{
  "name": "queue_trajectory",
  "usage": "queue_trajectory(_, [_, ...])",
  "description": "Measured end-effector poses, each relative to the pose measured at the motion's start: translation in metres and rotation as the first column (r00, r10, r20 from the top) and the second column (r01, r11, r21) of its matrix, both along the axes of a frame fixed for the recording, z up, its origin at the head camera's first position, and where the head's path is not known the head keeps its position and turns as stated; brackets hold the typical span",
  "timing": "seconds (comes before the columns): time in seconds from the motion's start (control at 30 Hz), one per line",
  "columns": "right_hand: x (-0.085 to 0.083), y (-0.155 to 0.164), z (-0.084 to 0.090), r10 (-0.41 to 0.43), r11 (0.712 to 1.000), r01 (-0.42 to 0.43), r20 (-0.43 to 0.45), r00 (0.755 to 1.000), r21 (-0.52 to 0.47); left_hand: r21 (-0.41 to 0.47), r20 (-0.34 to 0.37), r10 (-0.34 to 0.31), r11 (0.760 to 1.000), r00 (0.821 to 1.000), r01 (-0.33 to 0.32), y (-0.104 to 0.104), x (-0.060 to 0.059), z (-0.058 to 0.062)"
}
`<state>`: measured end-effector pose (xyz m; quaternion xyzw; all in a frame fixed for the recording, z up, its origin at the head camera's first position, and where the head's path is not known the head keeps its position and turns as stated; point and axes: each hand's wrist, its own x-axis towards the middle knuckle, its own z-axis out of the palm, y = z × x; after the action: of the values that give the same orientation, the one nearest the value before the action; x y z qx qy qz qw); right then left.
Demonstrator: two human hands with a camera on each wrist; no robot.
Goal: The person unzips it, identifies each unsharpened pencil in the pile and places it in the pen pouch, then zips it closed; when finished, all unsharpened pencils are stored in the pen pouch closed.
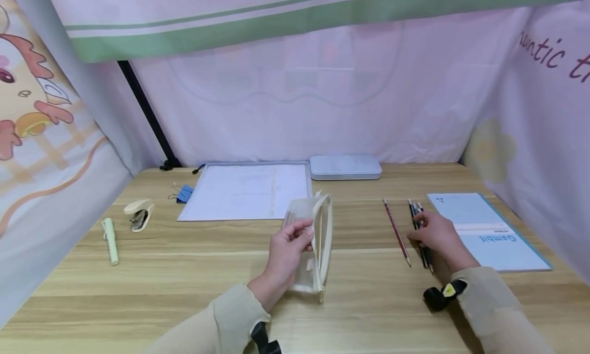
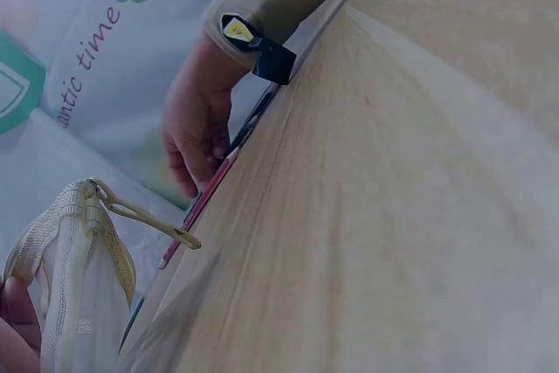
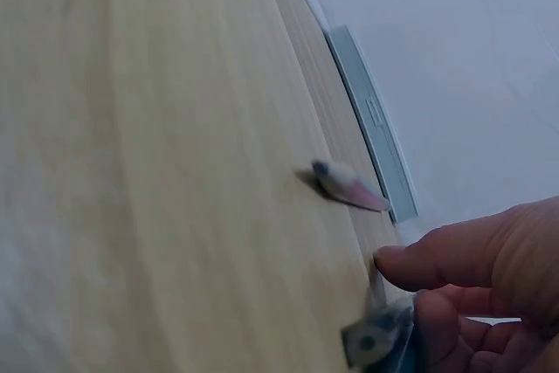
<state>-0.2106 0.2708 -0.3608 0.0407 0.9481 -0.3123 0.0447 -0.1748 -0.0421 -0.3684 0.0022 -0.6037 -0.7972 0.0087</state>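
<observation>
My left hand (image 1: 283,251) grips a whitish zippered pencil pouch (image 1: 301,272) above the table, thumb and fingers pinching its side. The pouch stands upright with its zipper opening facing right, and a zip pull (image 2: 148,216) hangs from its end. My right hand (image 1: 438,236) is low over several dark pencils (image 1: 425,256) lying side by side, thumb at their left and curled fingers across them. Part of the pencils is hidden under that hand. A red pencil (image 1: 395,231) lies alone just left of them, its sharpened tip (image 3: 327,172) visible in the right wrist view.
A light blue notebook (image 1: 488,236) lies at right. Behind are a clipboard with paper (image 1: 239,190) and a pale metal case (image 1: 345,168). At left lie a blue binder clip (image 1: 185,193), a stapler (image 1: 140,213) and a green pen-like stick (image 1: 110,241). Fabric walls enclose the table.
</observation>
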Motion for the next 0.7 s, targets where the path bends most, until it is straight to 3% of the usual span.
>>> queue_trajectory(0.2, [-0.002, 0.002, 0.004, 0.01, 0.996, -0.01, 0.002, 1.0, 0.089, 0.006, 0.001, 0.002, 1.0, 1.0, -0.002, 0.001, 0.0, 0.0])
queue_trajectory(0.37, [-0.006, -0.003, 0.01, 0.028, 0.969, -0.033, 0.022, 0.999, 0.246, 0.01, 0.0, 0.009, 1.0, 1.0, -0.009, 0.0, 0.001, 0.0])
queue_trajectory(0.47, [-0.007, -0.003, 0.011, 0.025, 0.959, -0.032, 0.027, 0.999, 0.283, 0.014, -0.003, 0.008, 1.0, 1.0, -0.008, -0.001, 0.001, 0.0])
queue_trajectory(0.6, [-0.002, -0.004, 0.012, -0.045, 0.98, 0.046, -0.012, 0.999, 0.195, 0.015, -0.009, -0.003, 1.0, 1.0, 0.004, -0.001, 0.002, -0.001])
queue_trajectory(0.7, [0.003, -0.013, 0.012, -0.124, 0.992, 0.123, -0.074, 0.99, -0.015, 0.009, -0.017, -0.004, 1.0, 1.0, 0.004, -0.001, 0.002, 0.001])
